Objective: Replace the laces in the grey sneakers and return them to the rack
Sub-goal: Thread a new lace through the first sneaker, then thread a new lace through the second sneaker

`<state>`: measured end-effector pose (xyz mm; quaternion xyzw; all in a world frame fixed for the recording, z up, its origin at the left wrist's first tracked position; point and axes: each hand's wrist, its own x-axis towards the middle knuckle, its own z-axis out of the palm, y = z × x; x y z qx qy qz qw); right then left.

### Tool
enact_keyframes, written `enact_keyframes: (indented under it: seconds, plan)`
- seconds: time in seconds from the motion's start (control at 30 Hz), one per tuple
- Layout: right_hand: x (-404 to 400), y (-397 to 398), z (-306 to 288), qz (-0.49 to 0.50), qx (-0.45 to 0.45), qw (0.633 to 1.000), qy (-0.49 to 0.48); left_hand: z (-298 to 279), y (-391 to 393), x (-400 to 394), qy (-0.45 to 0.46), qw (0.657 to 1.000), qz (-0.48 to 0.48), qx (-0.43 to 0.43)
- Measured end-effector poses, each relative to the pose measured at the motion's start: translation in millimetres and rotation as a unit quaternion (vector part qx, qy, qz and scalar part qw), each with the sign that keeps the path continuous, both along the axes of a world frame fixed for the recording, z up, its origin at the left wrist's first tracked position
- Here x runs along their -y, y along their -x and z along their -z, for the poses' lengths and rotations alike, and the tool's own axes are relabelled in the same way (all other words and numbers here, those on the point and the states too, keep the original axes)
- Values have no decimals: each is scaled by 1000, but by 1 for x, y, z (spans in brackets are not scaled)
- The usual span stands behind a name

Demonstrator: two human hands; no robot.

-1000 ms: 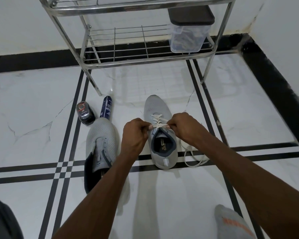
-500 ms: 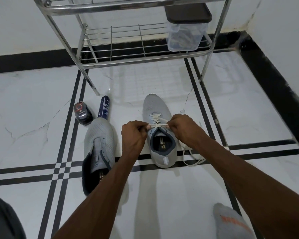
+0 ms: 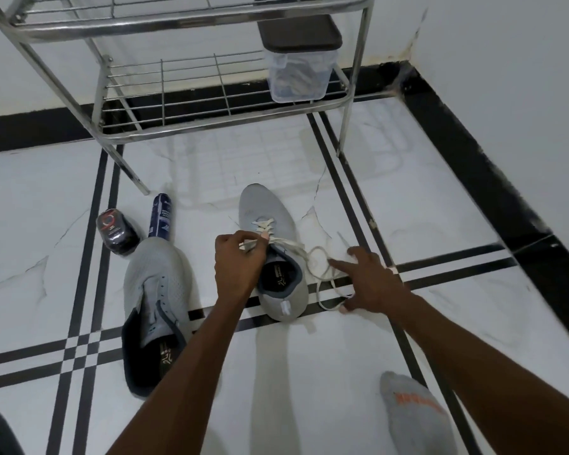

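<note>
Mid-lacing the right-hand sneaker (image 3: 270, 257) on the floor in front of the rack (image 3: 184, 27): left hand (image 3: 239, 264) pinches the lace (image 3: 322, 267) at the top eyelets, right hand (image 3: 368, 277) spread over the loose end w/ nothing gripped, so next prob. grab that end & thread it; other sneaker (image 3: 155, 300) unlaced.

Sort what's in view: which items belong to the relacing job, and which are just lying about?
Job: laced grey sneaker; white lace, pinched by left hand, right hand reaching for it; unlaced grey sneaker; metal rack.

Lying about: spray can; black tin; lidded clear container.
</note>
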<state>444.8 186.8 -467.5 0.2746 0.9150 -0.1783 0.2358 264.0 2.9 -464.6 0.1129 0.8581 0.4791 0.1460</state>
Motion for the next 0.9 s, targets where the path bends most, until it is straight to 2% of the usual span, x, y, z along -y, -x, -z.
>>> enact_keyframes:
  seconds: [0.13, 0.2, 0.27, 0.3, 0.43, 0.57, 0.63, 0.77, 0.83, 0.9]
  plan:
    - [11, -13, 13, 23, -125, 991, -36, -5, -11, -6, -1, 999, -33, 15]
    - [16, -14, 14, 62, -141, 988, -23, -4, -15, -8, -11, 999, -43, 27]
    - [15, -15, 13, 149, -167, 974, 25, -3, -19, -11, -22, 998, -47, 37]
    - [14, -14, 8, 201, -197, 958, 50, -2, -20, -12, -28, 998, -50, 40]
    - [2, -5, -20, 373, -332, 851, 160, -4, -24, -21, -22, 996, -78, 31]
    - [8, 30, -68, 376, -396, 745, 383, -8, -26, -29, 6, 988, -138, 67]
    - [22, 48, -88, 350, -393, 718, 455, -10, -27, -27, -48, 981, -163, 97]
    - [55, 84, -101, 343, -354, 687, 534, -22, -32, -12, -145, 960, -153, 183]
    - [68, 106, -97, 347, -333, 680, 553, -37, -31, -8, -222, 933, -134, 249]
    - [78, 122, -93, 349, -324, 680, 558, -49, -28, -6, -266, 917, -114, 274]
